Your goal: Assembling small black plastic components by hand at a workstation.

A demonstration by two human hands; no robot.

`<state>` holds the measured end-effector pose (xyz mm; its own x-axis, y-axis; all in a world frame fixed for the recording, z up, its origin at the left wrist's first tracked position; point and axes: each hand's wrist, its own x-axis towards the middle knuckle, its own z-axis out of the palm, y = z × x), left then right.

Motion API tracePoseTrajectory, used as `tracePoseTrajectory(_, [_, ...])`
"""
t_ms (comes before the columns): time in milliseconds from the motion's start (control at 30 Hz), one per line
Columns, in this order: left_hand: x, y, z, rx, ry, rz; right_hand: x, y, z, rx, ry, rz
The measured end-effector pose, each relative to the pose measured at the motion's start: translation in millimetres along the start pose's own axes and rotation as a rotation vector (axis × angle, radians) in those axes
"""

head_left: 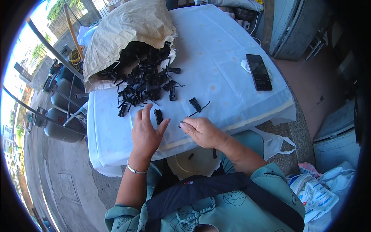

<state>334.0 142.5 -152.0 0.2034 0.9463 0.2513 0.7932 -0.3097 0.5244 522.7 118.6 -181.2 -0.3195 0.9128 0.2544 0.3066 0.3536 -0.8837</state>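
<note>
My left hand [148, 128] hovers over the near edge of the table with its fingers spread and nothing in them. Just past its thumb lies a small black plastic piece [158, 116]. My right hand [203, 131] is closed in a pinch; a small dark tip shows at the thumb, but what it belongs to is hidden. Another black piece with thin prongs [195, 104] rests on the cloth beyond that hand. Farther off, a heap of black plastic pieces [147, 79] with thin stalks spills from the mouth of a woven sack [135, 23].
A white cloth [216, 46] covers the table. On its right side lies a black phone [259, 72]. A light-coloured container [189, 166] with small black bits sits below the table edge. Plastic bags [317, 193] are on the floor at right, grey tanks [63, 123] at left.
</note>
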Motion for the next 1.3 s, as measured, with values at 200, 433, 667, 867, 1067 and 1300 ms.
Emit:
tracePoseTrajectory(200, [8.6,-27.4,16.4,-0.164,-0.066,0.029,-2.0,-0.1,8.1,0.088,0.074,0.007])
tracePoseTrajectory(433, [-30.4,-3.9,14.3,-1.705,-0.415,-0.277,-4.6,-17.5,14.9,0.217,0.037,-0.001])
tracePoseTrajectory(667, [-36.5,-16.0,20.5,-1.372,-0.458,-0.079,-3.7,-15.8,18.3,0.272,-0.058,0.025])
tracePoseTrajectory(867, [-35.8,-3.8,13.9,-0.931,-0.4,0.035,-1.6,-16.2,21.3,0.266,-0.071,0.055])
tracePoseTrajectory(1067, [-35.1,-4.6,15.8,-0.852,-0.446,0.024,-1.2,-16.3,20.1,0.198,-0.058,0.058])
tracePoseTrajectory(1300, [-38.4,-9.7,31.1,-0.513,-0.158,0.295,1.4,-11.6,25.2,0.097,-0.055,0.059])
